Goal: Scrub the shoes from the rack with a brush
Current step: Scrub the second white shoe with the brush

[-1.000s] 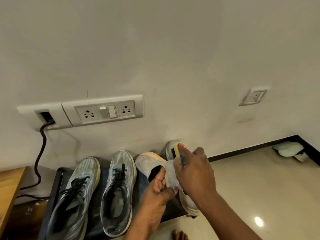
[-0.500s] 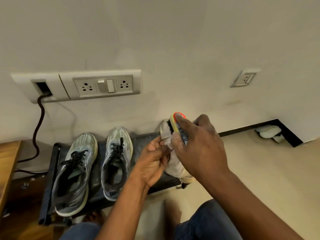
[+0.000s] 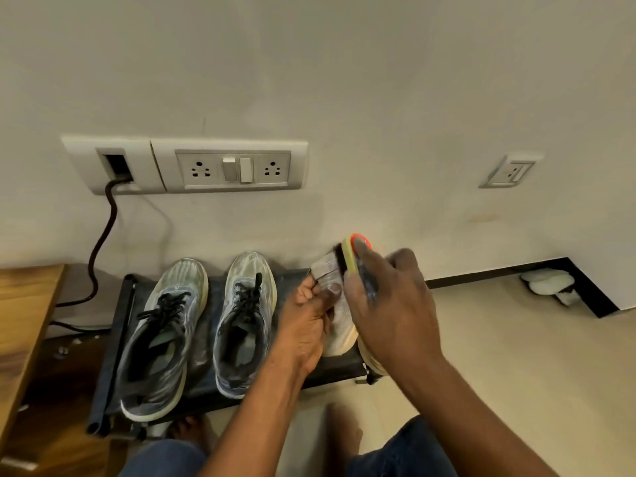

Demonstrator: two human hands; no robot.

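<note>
Rack (image 3: 113, 342) of black metal stands at the wall, two grey shoes (image 3: 203, 325) on it. Your left hand (image 3: 306, 325) grips the white shoe (image 3: 339, 325) above its right end; your right hand (image 3: 392, 304) clamps the brush (image 3: 351, 253) against it.

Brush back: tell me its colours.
The brush back is yellow with an orange-red tip, seen in the head view above the right hand.

A long switch plate (image 3: 184, 165) with 2 sockets sits on the pale wall (image 3: 344, 80). A dark cable (image 3: 101, 235) hangs from its left opening. A smaller socket (image 3: 511, 171) is further right. A wooden table edge (image 3: 24, 315) shows left. Something white, possibly slippers (image 3: 547, 282), lies in the floor corner.
</note>
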